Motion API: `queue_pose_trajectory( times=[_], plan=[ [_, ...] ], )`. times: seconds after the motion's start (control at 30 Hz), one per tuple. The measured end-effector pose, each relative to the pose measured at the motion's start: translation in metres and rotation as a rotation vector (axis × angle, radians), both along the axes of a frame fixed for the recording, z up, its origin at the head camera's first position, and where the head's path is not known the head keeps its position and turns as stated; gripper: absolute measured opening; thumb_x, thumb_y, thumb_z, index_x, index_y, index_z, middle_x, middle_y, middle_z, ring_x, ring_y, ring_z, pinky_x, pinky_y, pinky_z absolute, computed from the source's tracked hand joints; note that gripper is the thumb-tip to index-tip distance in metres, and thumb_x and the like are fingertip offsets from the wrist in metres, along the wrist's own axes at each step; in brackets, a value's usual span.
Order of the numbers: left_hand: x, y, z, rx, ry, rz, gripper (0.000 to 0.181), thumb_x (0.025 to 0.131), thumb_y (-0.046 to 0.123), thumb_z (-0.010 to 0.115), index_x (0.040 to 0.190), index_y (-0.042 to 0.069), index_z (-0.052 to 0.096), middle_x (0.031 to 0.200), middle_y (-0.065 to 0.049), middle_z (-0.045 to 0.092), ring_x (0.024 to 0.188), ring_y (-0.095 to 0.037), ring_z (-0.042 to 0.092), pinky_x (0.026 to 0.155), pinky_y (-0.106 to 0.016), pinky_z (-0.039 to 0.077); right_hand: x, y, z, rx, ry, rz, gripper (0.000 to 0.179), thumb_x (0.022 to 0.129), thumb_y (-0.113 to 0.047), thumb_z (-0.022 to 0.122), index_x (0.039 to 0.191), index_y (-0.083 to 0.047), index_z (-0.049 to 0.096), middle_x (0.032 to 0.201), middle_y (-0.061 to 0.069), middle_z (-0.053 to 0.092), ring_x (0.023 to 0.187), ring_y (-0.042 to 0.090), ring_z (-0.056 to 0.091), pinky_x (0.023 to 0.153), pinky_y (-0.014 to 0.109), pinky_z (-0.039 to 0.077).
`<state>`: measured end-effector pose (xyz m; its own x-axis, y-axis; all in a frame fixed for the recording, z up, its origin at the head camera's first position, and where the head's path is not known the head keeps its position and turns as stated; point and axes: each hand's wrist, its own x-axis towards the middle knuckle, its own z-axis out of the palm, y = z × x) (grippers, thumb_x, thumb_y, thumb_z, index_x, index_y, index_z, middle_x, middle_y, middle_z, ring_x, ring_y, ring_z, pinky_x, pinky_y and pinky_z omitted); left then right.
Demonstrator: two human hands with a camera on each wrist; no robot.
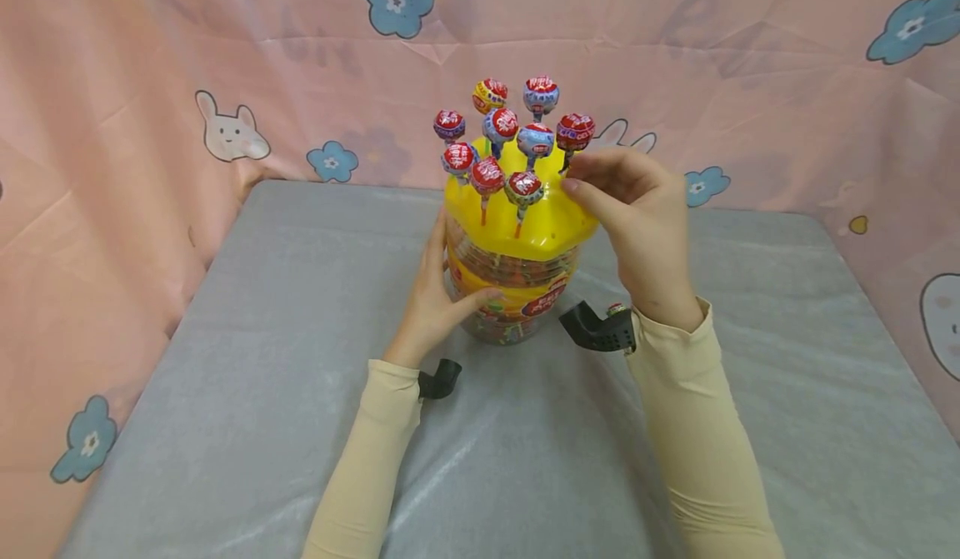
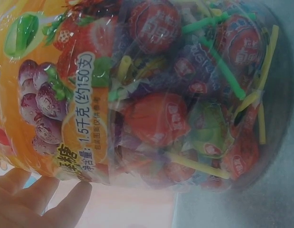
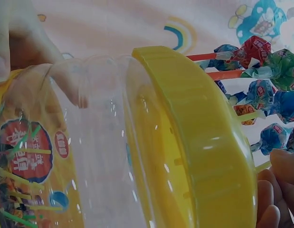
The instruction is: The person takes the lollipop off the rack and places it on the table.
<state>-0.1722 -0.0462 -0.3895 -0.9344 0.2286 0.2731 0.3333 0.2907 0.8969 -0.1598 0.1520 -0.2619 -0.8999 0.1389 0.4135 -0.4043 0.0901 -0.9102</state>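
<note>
A clear plastic candy jar [image 1: 513, 272] with a yellow lid [image 1: 551, 230] stands on the table. Several wrapped lollipops [image 1: 487, 176] rise from the lid on their sticks. My left hand [image 1: 431, 305] grips the jar's left side, its thumb across the front label. At the lid's right side, my right hand [image 1: 648, 226] pinches the stick of a red-and-purple lollipop [image 1: 576, 132] just under its wrapper. The left wrist view shows loose lollipops [image 2: 158, 118] through the jar's lower wall. In the right wrist view, the right fingertips [image 3: 284, 166] are beside the lid.
Grey cloth covers the table [image 1: 262, 426]. Behind it hangs a pink curtain [image 1: 300, 59] printed with flowers and rabbits. Black wrist mounts [image 1: 600, 327] stick out from both sleeves near the jar.
</note>
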Motion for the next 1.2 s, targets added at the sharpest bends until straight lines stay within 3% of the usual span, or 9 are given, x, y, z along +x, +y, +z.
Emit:
queue_pose_trajectory(
  times=[0.47,1.2],
  plan=[
    [0.0000,-0.0002,0.0000,0.008,-0.003,-0.004,0.109,0.078,0.021,0.079,0.153,0.023,0.000,0.156,0.000,0.013,0.139,-0.020,0.022,0.109,-0.046,0.028,-0.0043,-0.0029,0.0001,0.039,-0.024,-0.026,0.009,0.081,0.002,0.070,0.091,0.001,0.070,0.087,0.008,0.066,0.078,0.022,0.058,0.073,0.023,0.051],
    [-0.0012,0.0002,-0.0021,0.013,0.005,-0.004,0.110,0.078,0.022,0.080,0.153,0.024,0.000,0.156,0.000,0.014,0.140,-0.017,0.020,0.109,-0.045,0.028,-0.0077,-0.0033,-0.0025,-0.008,0.068,-0.022,0.011,0.080,0.005,0.069,0.081,-0.006,0.070,0.080,0.005,0.065,0.074,0.022,0.058,0.071,0.026,0.052]
  ],
)
